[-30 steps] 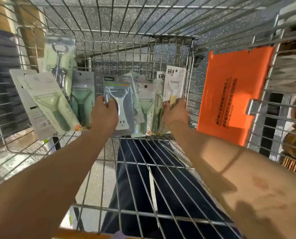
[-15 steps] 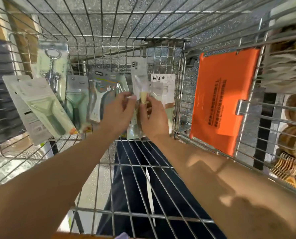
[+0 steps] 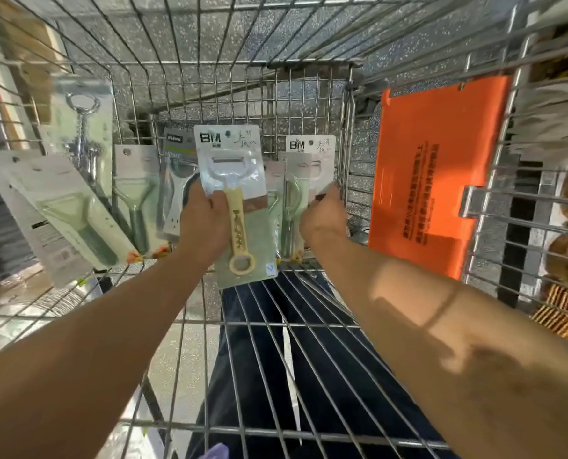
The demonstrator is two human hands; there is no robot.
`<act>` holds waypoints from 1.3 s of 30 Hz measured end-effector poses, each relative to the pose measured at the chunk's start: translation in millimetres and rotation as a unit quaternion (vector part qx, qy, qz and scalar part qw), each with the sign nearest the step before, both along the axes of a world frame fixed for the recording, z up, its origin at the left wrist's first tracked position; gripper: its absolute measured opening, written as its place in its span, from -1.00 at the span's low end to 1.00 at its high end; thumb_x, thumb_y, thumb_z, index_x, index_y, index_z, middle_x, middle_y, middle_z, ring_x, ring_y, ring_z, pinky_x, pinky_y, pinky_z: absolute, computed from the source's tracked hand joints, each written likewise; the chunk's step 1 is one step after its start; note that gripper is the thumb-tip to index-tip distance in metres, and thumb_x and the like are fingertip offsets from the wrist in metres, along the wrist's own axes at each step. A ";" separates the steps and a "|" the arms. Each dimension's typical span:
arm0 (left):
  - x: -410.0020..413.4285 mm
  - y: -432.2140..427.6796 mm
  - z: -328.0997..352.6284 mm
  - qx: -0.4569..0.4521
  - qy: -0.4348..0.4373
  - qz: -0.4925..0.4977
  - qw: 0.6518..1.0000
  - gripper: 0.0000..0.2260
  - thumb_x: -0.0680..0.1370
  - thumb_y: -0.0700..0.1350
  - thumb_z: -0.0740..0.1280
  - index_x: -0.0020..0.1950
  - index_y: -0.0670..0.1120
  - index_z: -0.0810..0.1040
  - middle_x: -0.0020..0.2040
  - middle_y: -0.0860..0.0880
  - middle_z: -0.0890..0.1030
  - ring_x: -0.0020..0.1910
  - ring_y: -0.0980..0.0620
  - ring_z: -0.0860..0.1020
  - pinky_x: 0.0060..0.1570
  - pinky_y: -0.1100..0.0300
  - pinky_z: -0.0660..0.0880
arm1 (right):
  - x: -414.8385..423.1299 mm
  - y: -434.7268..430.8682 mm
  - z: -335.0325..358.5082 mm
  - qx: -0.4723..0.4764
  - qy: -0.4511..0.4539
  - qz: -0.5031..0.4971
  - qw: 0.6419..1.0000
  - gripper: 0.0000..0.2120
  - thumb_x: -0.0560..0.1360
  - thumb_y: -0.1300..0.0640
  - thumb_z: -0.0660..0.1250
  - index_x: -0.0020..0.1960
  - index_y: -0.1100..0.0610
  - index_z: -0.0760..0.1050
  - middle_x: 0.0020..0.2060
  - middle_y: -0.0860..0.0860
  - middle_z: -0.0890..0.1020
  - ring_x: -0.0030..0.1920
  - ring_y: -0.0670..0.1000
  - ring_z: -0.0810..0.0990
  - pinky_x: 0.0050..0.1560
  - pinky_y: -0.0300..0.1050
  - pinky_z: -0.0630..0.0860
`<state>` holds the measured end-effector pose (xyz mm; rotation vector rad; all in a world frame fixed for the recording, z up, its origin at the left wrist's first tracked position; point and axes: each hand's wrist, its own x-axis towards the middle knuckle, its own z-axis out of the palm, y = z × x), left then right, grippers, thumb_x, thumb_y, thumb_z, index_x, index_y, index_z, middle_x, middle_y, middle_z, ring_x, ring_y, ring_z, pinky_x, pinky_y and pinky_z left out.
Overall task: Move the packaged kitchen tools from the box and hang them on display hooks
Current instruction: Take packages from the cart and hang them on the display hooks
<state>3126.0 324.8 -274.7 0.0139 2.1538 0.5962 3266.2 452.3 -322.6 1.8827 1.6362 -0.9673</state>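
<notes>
Left hand [image 3: 206,226] fingers are hidden behind BM peeler pack [image 3: 229,150]; only the thumb shows. Right hand [image 3: 322,217] fingertips are lost against second BM pack [image 3: 322,147], grip unclear. That pack is half covered by green-handled pack [image 3: 292,200]. Corkscrew pack [image 3: 84,127] blurred. Orange panel [image 3: 441,144] print unreadable. Purple object [image 3: 214,453] is cut by the bottom edge.

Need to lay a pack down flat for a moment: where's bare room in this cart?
Bare: the wire floor between your left forearm and right forearm, nearer than the standing packs. Crowded: the far wall, overlapping packs from the corkscrew pack to the orange panel. The left hand holds a BM pack there.
</notes>
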 end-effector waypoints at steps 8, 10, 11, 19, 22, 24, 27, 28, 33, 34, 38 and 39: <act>4.7 -4.2 -1.2 -0.011 -0.012 0.015 1.000 -0.67 0.74 -0.05 0.06 0.33 -0.25 0.41 -0.14 -0.01 0.48 -0.22 0.08 0.42 -0.14 0.11 0.27 | -6.5 -7.2 -7.1 -0.011 0.027 -0.046 0.999 -0.36 0.62 0.16 0.34 0.60 0.05 0.12 0.48 0.17 0.32 0.39 0.21 0.47 0.40 0.24 0.49; 4.2 -4.4 -0.1 -0.011 -0.009 0.016 1.000 -0.67 0.74 -0.05 0.06 0.34 -0.24 0.41 -0.16 0.01 0.48 -0.22 0.11 0.43 -0.08 0.12 0.29 | -5.3 -6.7 -6.9 -0.009 0.045 -0.048 0.998 -0.39 0.62 0.17 0.35 0.58 0.04 0.16 0.46 0.16 0.32 0.35 0.20 0.51 0.40 0.22 0.50; 3.5 -4.2 1.0 -0.012 -0.008 0.016 1.000 -0.68 0.74 -0.05 0.06 0.33 -0.24 0.42 -0.13 -0.02 0.50 -0.18 0.04 0.46 -0.06 0.11 0.29 | -5.0 -6.5 -6.5 -0.008 0.051 -0.051 0.997 -0.40 0.62 0.17 0.36 0.57 0.03 0.18 0.46 0.16 0.32 0.34 0.20 0.52 0.40 0.21 0.50; 0.4 -8.3 5.2 -0.017 -0.033 0.016 0.999 -0.70 0.73 -0.02 0.05 0.23 -0.18 0.45 -0.03 -0.08 0.53 0.04 -0.16 0.53 -0.01 0.03 0.38 | -13.9 -7.9 -8.7 0.026 0.020 0.008 0.999 -0.59 0.66 0.00 0.10 0.49 0.03 0.19 0.29 0.12 0.47 0.21 0.20 0.53 0.25 0.23 0.54; 0.6 -10.5 6.1 -0.019 -0.041 0.015 0.999 -0.71 0.73 0.01 0.05 0.17 -0.17 0.45 0.04 -0.15 0.56 0.05 -0.18 0.53 0.04 -0.02 0.43 | -19.2 -13.5 -15.4 0.038 0.031 -0.003 0.999 -0.43 0.56 -0.19 -0.03 0.49 0.05 0.19 0.23 -0.01 0.43 0.21 0.11 0.48 0.30 0.17 0.50; 1.8 -10.7 6.6 -0.019 -0.041 0.013 0.999 -0.70 0.73 0.00 0.05 0.18 -0.17 0.44 0.05 -0.16 0.56 0.04 -0.17 0.53 0.01 -0.01 0.41 | -26.2 -12.0 -8.5 0.042 0.020 -0.010 0.999 -0.54 0.66 -0.01 0.09 0.53 0.06 0.20 0.40 0.13 0.42 0.35 0.20 0.46 0.34 0.23 0.49; 2.7 -9.7 7.0 -0.016 -0.037 0.014 0.999 -0.70 0.73 -0.01 0.04 0.19 -0.18 0.45 -0.01 -0.11 0.55 0.03 -0.15 0.53 0.00 0.01 0.39 | -26.0 -2.7 -4.7 0.027 0.019 -0.047 0.998 -0.54 0.70 0.10 0.11 0.58 0.13 0.19 0.47 0.16 0.34 0.40 0.19 0.41 0.39 0.08 0.41; 3.0 -9.1 7.6 -0.015 -0.036 0.015 0.999 -0.70 0.73 -0.01 0.04 0.19 -0.18 0.45 -0.06 -0.07 0.53 0.01 -0.12 0.51 -0.02 0.04 0.36 | -24.2 -0.6 -5.4 0.019 0.029 -0.059 0.998 -0.54 0.68 0.17 0.17 0.56 0.13 0.21 0.45 0.14 0.34 0.35 0.16 0.44 0.36 0.03 0.41; 4.4 -9.1 9.2 -0.015 -0.036 0.016 0.999 -0.70 0.74 -0.02 0.03 0.20 -0.19 0.43 -0.11 0.02 0.48 -0.13 0.02 0.47 -0.12 0.07 0.32 | -20.1 -3.4 -8.3 0.046 0.043 -0.078 0.995 -0.49 0.67 0.19 0.25 0.57 0.08 0.20 0.26 0.15 0.55 0.20 0.18 0.60 0.24 0.15 0.58; 4.7 -9.9 8.4 -0.014 -0.037 0.016 0.999 -0.70 0.74 -0.02 0.03 0.20 -0.20 0.44 -0.11 0.01 0.48 -0.09 -0.03 0.48 -0.09 0.07 0.33 | -20.0 -4.8 -8.1 0.039 0.044 -0.095 0.994 -0.47 0.69 0.14 0.24 0.60 0.07 0.15 0.24 0.16 0.58 0.20 0.20 0.61 0.23 0.14 0.58; 5.8 -11.3 7.0 -0.015 -0.041 0.019 0.999 -0.69 0.73 -0.02 0.03 0.20 -0.20 0.43 -0.07 -0.04 0.50 -0.01 -0.10 0.49 -0.06 0.06 0.32 | -15.1 -3.4 -5.8 0.039 0.043 -0.135 0.989 -0.40 0.66 0.02 0.31 0.61 0.09 0.16 0.27 0.15 0.60 0.26 0.21 0.59 0.25 0.10 0.54; 5.8 -11.2 7.7 -0.013 -0.041 0.019 0.999 -0.70 0.73 -0.02 0.03 0.20 -0.20 0.44 -0.05 -0.06 0.51 -0.01 -0.10 0.49 -0.05 0.06 0.33 | -13.6 -1.7 -5.0 0.042 0.039 -0.129 0.990 -0.44 0.65 0.00 0.32 0.57 0.11 0.23 0.26 0.14 0.61 0.26 0.21 0.59 0.26 0.10 0.54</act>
